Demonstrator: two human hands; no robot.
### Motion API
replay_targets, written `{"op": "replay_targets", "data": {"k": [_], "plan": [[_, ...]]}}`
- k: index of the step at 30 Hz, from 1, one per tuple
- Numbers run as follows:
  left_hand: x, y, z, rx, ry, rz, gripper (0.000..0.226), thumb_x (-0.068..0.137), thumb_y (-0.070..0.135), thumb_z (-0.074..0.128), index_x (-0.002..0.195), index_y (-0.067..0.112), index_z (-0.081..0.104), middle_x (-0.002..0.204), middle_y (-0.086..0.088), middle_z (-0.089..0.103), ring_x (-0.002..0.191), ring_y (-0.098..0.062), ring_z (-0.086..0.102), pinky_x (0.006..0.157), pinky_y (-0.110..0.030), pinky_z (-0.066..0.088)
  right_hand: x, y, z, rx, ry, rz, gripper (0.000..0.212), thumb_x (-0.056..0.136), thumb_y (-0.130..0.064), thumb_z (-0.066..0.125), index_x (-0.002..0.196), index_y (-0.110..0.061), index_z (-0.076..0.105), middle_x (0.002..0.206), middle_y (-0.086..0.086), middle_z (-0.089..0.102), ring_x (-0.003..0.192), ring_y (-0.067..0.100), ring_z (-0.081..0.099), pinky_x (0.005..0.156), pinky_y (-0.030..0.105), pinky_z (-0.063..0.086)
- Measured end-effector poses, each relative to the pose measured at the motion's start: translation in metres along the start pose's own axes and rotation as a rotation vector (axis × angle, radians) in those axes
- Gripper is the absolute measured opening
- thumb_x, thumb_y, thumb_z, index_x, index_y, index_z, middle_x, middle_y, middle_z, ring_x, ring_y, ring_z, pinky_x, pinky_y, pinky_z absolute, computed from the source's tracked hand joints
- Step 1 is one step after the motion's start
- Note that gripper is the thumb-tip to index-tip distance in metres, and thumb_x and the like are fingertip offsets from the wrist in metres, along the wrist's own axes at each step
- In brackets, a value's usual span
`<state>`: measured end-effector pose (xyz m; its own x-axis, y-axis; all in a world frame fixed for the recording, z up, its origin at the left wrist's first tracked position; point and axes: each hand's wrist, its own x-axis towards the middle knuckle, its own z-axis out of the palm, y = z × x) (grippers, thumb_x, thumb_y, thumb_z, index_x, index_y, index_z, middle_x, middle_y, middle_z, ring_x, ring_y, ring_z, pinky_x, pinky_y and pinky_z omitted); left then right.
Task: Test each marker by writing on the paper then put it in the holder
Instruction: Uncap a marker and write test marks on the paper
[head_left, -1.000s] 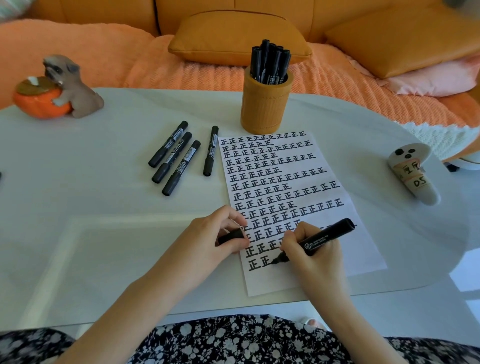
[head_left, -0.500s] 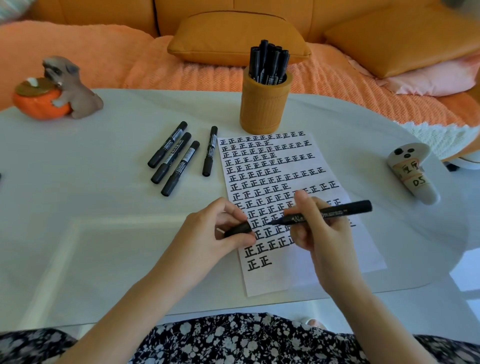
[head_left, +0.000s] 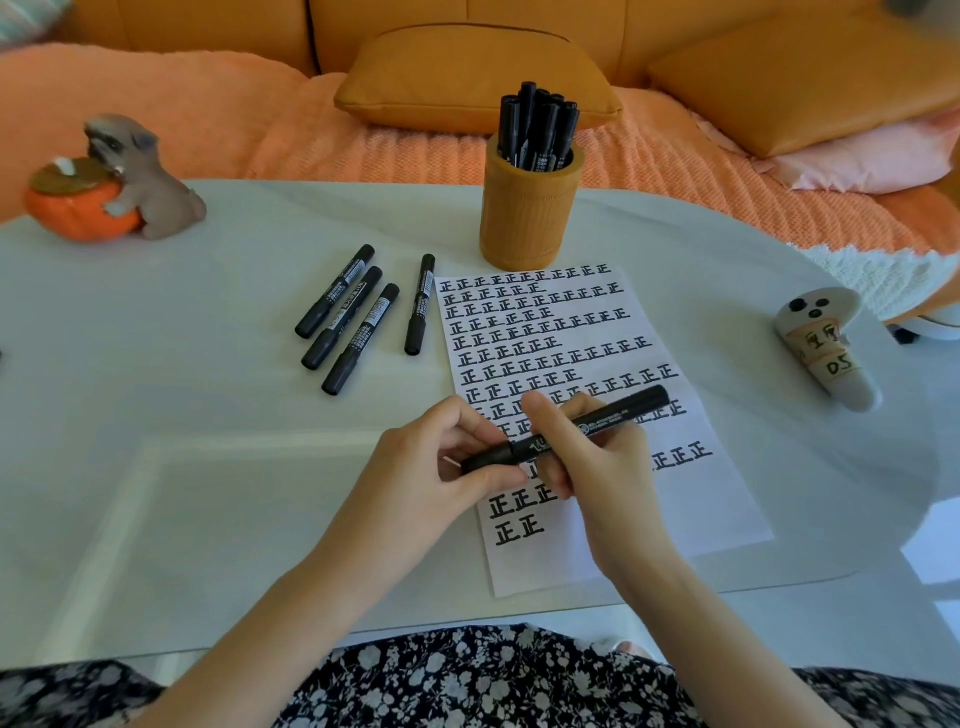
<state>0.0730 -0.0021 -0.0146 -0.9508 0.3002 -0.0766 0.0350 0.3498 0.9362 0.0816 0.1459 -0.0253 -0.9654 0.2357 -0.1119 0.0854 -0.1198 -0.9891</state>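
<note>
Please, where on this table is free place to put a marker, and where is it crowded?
Free: the table left of the left hand, nearer than the four loose markers; also between the paper and the white controller. Crowded: the narrow strip between those markers and the paper.

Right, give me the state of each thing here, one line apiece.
Held marker: capped, off the paper.
Left hand: grips its cap end.
Right hand: grips its barrel.
Four loose markers: capped, lying on the table.
Holder: upright, holding markers.
Paper: flat, mostly written over.
</note>
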Motion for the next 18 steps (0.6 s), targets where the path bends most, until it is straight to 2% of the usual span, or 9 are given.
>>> {"op": "replay_targets", "data": {"k": [3,5,7,9,12,15,18], "plan": [[-0.002,0.002,0.003,-0.046,-0.004,0.017,0.022,0.07,0.028,0.076,0.081,0.02,0.06,0.08,0.011,0.073,0.069,-0.005,0.068,0.067,-0.018,0.053,0.0,0.0,0.004,-0.012,0.019,-0.017,0.043,0.083,-0.019,0.07,0.055,-0.003,0.041,0.046,-0.001,0.03,0.045,0.014,0.025,0.045,0.025,0.022],[-0.003,0.002,0.005,-0.069,0.011,0.033,0.022,0.069,0.032,0.073,0.08,0.019,0.059,0.078,0.008,0.073,0.065,-0.009,0.067,0.063,-0.021,0.053,0.0,-0.001,0.006,-0.003,0.05,-0.024,0.041,0.086,-0.013,0.065,0.053,-0.008,0.04,0.047,-0.002,0.03,0.046,0.014,0.024,0.046,0.025,0.023],[-0.004,0.002,0.006,-0.081,0.02,0.043,0.019,0.072,0.028,0.073,0.08,0.017,0.059,0.076,0.007,0.072,0.062,-0.013,0.065,0.061,-0.023,0.053,0.001,-0.002,0.01,-0.001,0.073,-0.025,0.043,0.087,-0.005,0.06,0.051,-0.017,0.039,0.046,-0.004,0.03,0.046,0.014,0.025,0.048,0.026,0.024],[-0.004,0.001,0.006,-0.088,0.032,0.05,0.015,0.075,0.023,0.073,0.079,0.016,0.059,0.072,0.01,0.071,0.057,-0.01,0.062,0.06,-0.02,0.05,0.001,-0.002,0.014,-0.012,0.081,-0.031,0.043,0.087,-0.002,0.057,0.051,-0.017,0.039,0.047,-0.004,0.031,0.048,0.015,0.027,0.05,0.029,0.026],[-0.004,0.001,0.006,-0.099,0.046,0.059,0.015,0.074,0.027,0.071,0.077,0.018,0.059,0.071,0.011,0.071,0.055,-0.005,0.06,0.058,-0.017,0.048,0.001,0.001,0.019,-0.015,0.089,-0.026,0.041,0.087,0.0,0.055,0.052,-0.016,0.038,0.047,-0.006,0.031,0.048,0.013,0.029,0.05,0.029,0.028],[-0.005,0.001,0.008,-0.124,0.054,0.067,0.016,0.073,0.03,0.07,0.077,0.019,0.06,0.074,0.008,0.072,0.055,-0.006,0.06,0.058,-0.019,0.049,0.001,0.001,0.02,-0.003,0.079,-0.029,0.041,0.087,0.001,0.054,0.053,-0.016,0.038,0.046,-0.007,0.032,0.046,0.011,0.029,0.048,0.026,0.029],[-0.003,0.0,0.008,-0.117,0.05,0.068,0.013,0.077,0.023,0.071,0.08,0.017,0.061,0.075,0.008,0.072,0.058,-0.005,0.061,0.059,-0.022,0.051,0.002,0.001,0.019,0.01,0.072,-0.028,0.04,0.088,-0.001,0.055,0.053,-0.012,0.038,0.048,-0.003,0.032,0.049,0.015,0.03,0.052,0.032,0.029]]}}
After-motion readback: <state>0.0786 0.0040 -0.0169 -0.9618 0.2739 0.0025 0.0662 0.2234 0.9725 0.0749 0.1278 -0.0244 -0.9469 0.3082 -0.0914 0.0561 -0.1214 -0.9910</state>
